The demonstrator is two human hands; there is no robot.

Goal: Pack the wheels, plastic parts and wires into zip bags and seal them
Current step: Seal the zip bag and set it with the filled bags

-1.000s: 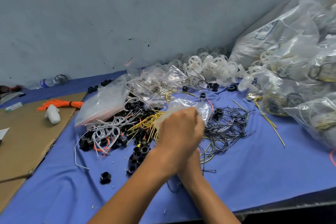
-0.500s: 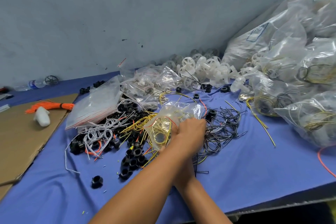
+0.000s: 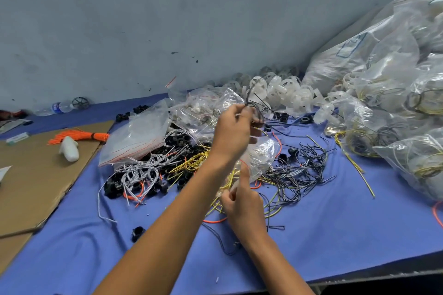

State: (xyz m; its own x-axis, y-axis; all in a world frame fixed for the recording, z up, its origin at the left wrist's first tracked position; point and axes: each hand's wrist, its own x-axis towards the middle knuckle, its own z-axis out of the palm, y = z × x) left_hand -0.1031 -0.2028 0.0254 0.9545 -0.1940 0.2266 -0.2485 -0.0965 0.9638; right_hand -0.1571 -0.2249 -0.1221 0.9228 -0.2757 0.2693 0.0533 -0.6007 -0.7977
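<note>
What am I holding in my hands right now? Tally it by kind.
black wire bunch: 1, gripped in the left hand
zip bag: 1, held at its lower end by the right hand
Total: 2

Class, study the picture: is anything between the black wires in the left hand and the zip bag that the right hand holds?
Nothing visible is. The left hand pinches the black wires just above the zip bag, held from below by the right hand. Its mouth cannot be made out.
</note>
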